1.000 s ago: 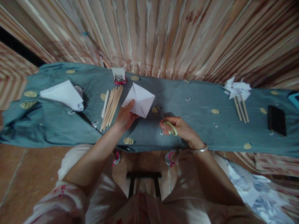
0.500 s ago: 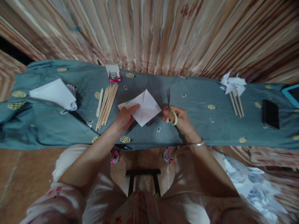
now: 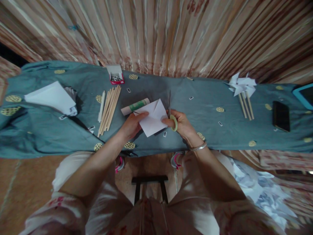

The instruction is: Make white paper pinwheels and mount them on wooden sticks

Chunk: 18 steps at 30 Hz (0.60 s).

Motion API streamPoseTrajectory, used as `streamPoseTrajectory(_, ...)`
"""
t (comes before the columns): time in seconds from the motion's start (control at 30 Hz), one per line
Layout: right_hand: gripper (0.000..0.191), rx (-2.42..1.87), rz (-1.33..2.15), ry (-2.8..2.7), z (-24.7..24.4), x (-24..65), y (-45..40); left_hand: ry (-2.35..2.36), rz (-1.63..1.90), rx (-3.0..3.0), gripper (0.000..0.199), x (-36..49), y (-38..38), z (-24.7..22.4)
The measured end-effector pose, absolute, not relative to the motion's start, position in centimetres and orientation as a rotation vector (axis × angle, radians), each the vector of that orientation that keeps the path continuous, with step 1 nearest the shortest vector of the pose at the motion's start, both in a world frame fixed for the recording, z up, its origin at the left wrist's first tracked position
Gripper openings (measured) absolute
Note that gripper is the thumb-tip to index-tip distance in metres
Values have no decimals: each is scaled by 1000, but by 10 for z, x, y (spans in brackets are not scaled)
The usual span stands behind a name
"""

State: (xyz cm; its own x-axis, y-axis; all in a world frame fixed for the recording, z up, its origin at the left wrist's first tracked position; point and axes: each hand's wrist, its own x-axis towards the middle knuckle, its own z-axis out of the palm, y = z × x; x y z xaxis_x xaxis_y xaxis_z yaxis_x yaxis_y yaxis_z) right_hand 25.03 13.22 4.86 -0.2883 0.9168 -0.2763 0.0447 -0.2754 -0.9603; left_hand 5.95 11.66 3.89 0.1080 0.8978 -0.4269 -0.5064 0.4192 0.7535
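Paper (image 3: 155,122) over mid desk (image 3: 200,107), looking light, bendy, quick to crease! Left hand (image 3: 130,126) grip clamped on it at nine o'clock; right hand (image 3: 186,125) closed round scissors (image 3: 175,122), thumb at three. Best hold: soft edge pinch.

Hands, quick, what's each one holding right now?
Left hand: closed, holding the white paper.
Right hand: closed, holding the scissors, thumb at the paper's edge.

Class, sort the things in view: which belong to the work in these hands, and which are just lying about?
Belonging:
paper sheet, in the left hand
scissors, in the right hand
probably paper stack, wooden sticks, box of metal bits, pinwheels

Probably just lying about:
black phone
blue-edged object
green-and-white tube (unclear)
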Motion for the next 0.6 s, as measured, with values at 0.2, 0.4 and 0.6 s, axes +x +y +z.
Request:
streamPoseTrajectory(0.2,48,-1263,1640,-1191,45,244,133,879,1126,417,27,59,117,42)
streamPoseTrajectory(0.4,46,-1277,1522,-1118,39,239,131,834,1106,476,37,64,105,41)
streamPoseTrajectory(0.6,49,-1243,1525,-1093,31,229,127,876,1144,569,38,76,97,31)
